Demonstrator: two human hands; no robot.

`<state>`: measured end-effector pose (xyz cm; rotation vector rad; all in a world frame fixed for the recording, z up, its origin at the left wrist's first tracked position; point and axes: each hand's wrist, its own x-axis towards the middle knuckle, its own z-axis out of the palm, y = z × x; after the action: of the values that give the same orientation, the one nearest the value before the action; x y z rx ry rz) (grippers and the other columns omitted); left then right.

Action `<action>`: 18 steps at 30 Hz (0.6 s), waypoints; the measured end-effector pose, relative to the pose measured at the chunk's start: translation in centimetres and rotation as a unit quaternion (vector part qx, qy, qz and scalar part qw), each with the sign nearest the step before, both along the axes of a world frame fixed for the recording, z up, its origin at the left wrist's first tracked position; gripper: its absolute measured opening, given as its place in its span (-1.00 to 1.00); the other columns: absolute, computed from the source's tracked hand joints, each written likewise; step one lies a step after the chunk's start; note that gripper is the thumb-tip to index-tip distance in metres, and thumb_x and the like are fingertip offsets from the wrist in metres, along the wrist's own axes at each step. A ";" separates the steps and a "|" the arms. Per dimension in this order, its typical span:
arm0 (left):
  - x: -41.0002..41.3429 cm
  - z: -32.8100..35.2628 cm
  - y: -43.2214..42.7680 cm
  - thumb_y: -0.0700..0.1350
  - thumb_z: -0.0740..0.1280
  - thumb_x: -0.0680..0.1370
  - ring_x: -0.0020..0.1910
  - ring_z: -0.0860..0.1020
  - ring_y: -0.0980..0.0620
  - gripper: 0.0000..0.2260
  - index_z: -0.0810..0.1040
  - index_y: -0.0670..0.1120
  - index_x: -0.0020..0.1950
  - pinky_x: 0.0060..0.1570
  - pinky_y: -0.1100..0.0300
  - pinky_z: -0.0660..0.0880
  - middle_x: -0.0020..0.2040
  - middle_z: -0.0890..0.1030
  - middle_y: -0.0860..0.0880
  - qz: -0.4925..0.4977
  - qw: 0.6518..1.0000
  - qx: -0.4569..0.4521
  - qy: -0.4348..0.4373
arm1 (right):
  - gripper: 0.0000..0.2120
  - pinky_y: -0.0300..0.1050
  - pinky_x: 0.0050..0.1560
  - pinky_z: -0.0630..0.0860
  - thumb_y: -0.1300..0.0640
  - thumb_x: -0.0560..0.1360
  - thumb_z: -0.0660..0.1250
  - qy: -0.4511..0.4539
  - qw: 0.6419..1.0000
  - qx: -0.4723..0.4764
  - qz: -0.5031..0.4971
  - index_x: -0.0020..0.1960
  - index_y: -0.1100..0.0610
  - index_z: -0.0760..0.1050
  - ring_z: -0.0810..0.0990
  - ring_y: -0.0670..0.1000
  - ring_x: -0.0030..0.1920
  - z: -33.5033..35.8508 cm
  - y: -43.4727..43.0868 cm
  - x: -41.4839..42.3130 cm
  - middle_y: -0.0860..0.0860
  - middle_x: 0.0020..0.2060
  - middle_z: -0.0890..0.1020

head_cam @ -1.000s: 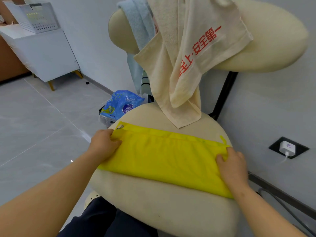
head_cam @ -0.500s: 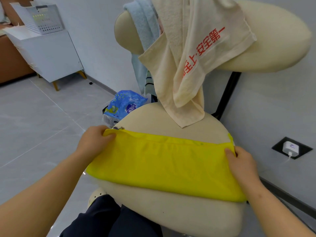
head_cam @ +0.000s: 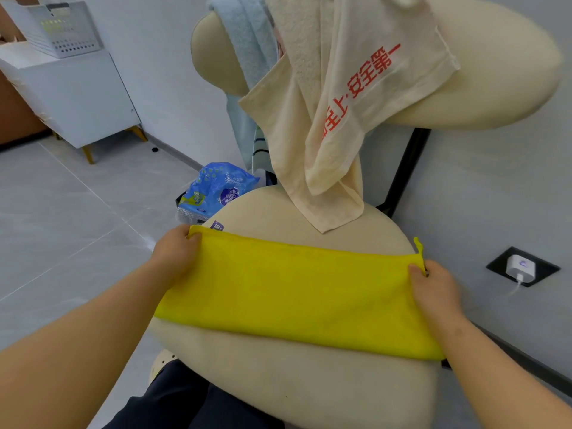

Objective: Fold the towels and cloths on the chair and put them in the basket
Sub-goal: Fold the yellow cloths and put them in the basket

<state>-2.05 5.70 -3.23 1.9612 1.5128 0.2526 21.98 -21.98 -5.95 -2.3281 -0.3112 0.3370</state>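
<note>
A yellow cloth [head_cam: 297, 292], folded into a long strip, lies stretched across the cream chair seat [head_cam: 297, 382]. My left hand [head_cam: 176, 255] grips its left end and my right hand [head_cam: 433, 289] grips its right end, beside a small yellow loop. A cream towel with red lettering [head_cam: 349, 97] hangs over the chair's backrest [head_cam: 501, 72], its tip touching the seat. Behind it hangs a light blue towel [head_cam: 247, 41], with a striped cloth partly hidden below. A white perforated basket [head_cam: 62, 29] stands on a white cabinet at the far left.
The white cabinet [head_cam: 77, 97] stands against the wall on thin legs. A blue plastic package [head_cam: 216, 190] lies on the floor left of the chair. A wall socket with a white charger [head_cam: 521, 267] is at the right. Grey floor tiles spread to the left.
Both hands have pulled the yellow cloth taut and straightened it across the seat. The left hand has shifted its hold to the top left corner.
</note>
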 end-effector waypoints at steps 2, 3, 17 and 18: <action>0.1 -0.2 0.1 -0.16 0.13 0.63 0.06 0.45 -0.24 -0.79 0.47 -0.21 0.16 0.04 -0.01 0.36 0.16 0.52 -0.29 -0.008 1.000 0.011 0.023 | -0.80 0.06 -0.09 0.39 0.19 0.58 0.17 -0.006 1.000 -0.016 0.002 -0.04 0.33 0.46 0.48 0.26 -0.06 -0.1 0.1 -0.1 0.28 -0.10 0.53; 0.1 -0.4 0.2 -0.17 0.14 0.62 -0.01 0.44 -0.20 -0.84 0.46 -0.19 0.10 -0.03 0.03 0.35 0.13 0.53 -0.28 -0.012 0.999 0.019 0.040 | -0.83 0.04 -0.11 0.38 0.19 0.57 0.19 -0.007 1.000 -0.024 0.005 -0.04 0.30 0.46 0.49 0.24 -0.06 -0.1 0.2 -0.2 0.26 -0.09 0.54; 0.8 -0.5 1.4 -0.16 0.28 0.53 -0.11 0.46 -0.11 -0.83 0.48 -0.13 0.11 -0.07 0.06 0.43 -0.19 0.47 -0.10 0.015 0.997 -0.073 0.027 | -0.90 -0.02 -0.21 0.37 0.22 0.52 0.25 0.039 0.999 -0.008 0.020 -0.16 0.13 0.38 0.45 0.14 -0.20 0.1 0.5 0.2 0.14 -0.20 0.50; 0.8 -0.5 1.5 -0.16 0.28 0.53 -0.08 0.46 -0.11 -0.87 0.48 -0.11 0.07 -0.05 0.05 0.43 -0.19 0.47 -0.09 0.012 0.998 -0.065 0.018 | -0.90 -0.04 -0.24 0.34 0.22 0.53 0.24 0.035 0.999 0.000 0.019 -0.15 0.13 0.36 0.44 0.13 -0.20 0.0 0.6 0.3 0.11 -0.23 0.46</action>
<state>-1.25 7.16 -3.73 1.8554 1.5367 0.1273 22.24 -21.43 -5.93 -2.3064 -0.3209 0.4360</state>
